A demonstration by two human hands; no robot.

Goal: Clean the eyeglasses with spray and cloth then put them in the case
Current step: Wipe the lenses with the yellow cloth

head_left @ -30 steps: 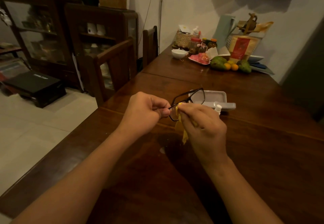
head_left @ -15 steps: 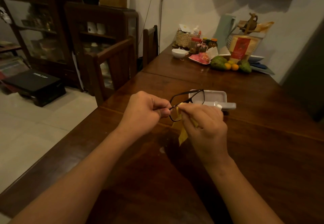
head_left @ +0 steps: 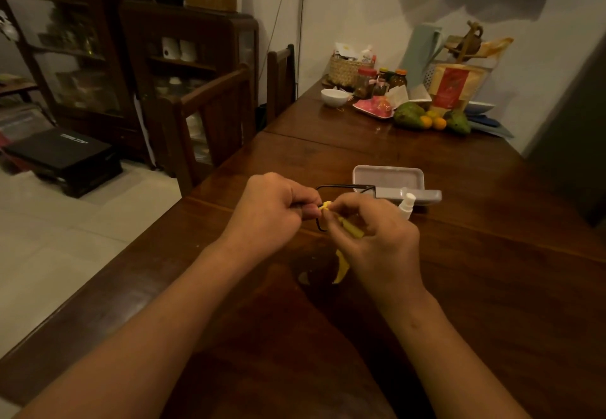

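On my feed the left hand (head_left: 272,208) was curled tight, pinching one end of the black-framed eyeglasses (head_left: 344,186) between thumb and fingers. The right hand (head_left: 377,238) was also closed, pinching a yellow cloth (head_left: 342,272) against the near lens. A loose tail of the cloth hung below the palm toward the table (head_left: 492,304). The glasses were held in the air between the two hands, over the dark wooden tabletop and just in front of the case (head_left: 388,177).

The case was grey, lay open, and carried no marking I could make out. A small white spray bottle (head_left: 407,204) sat just beside its near edge, partly behind the right knuckles. I could not see a label on it.

I looked for writing. A black box (head_left: 62,156) on the floor at left carried a line of white lettering, too blurred for me to read. At the far end of the table a pouch (head_left: 451,86) showed a red panel whose print I could not read either. Near the pouch were green and orange fruit (head_left: 410,115), a white bowl (head_left: 334,96) and a woven basket (head_left: 344,69). The jars beside the basket had labels too small to tell.
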